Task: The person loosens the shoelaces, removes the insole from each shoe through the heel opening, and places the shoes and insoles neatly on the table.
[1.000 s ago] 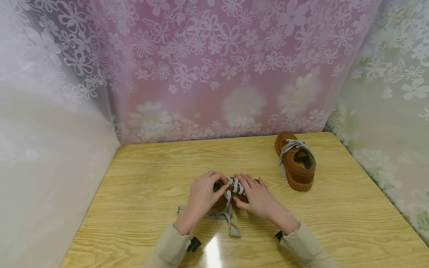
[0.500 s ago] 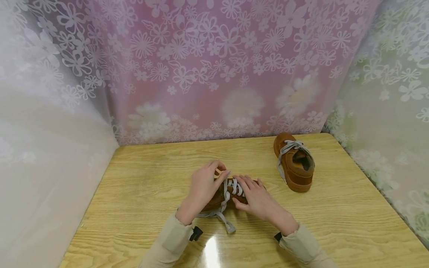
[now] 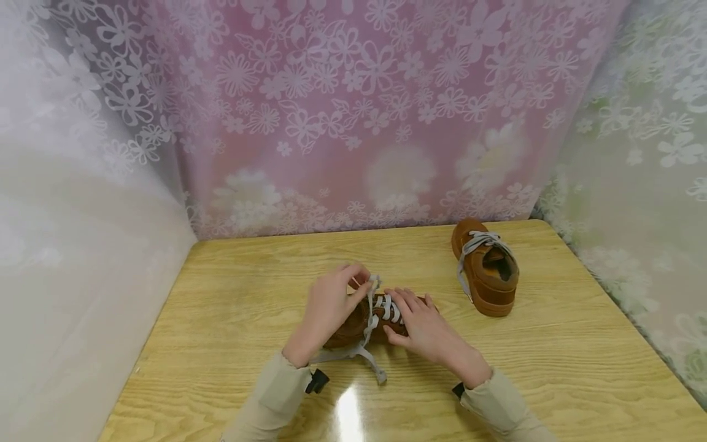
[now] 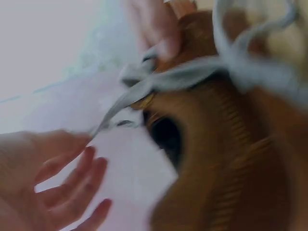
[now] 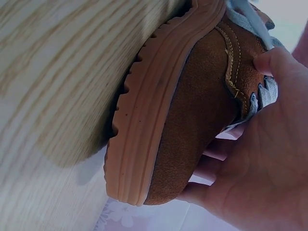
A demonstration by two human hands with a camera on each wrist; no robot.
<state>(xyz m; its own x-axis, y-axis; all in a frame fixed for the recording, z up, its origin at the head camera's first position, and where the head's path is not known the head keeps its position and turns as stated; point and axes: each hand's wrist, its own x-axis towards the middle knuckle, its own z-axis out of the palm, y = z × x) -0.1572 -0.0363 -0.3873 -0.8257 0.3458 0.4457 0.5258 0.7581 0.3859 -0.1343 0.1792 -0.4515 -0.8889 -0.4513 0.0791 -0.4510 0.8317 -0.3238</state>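
Note:
A brown suede lace-up shoe (image 3: 348, 331) stands on the table with its toe to the right. My left hand (image 3: 326, 307) pinches the end of a grey shoelace (image 4: 118, 105) between thumb and index finger, and the lace runs taut to the shoe's throat. Those other fingers are loosely bent in the left wrist view. My right hand (image 3: 422, 322) grips the shoe over its front, thumb (image 5: 274, 62) near the lacing and fingers on the far side. A second lace end (image 3: 378, 371) trails onto the table on the near side.
A matching brown shoe (image 3: 491, 279), its grey laces tied, stands at the back right of the wooden table (image 3: 248, 264). A pink floral curtain (image 3: 359, 153) hangs behind the table, with pale curtains at both sides.
My left hand has drawn the pinched lace up and away from the shoe's lacing. The loose lace on the near side has shifted slightly left. My right hand keeps its place.

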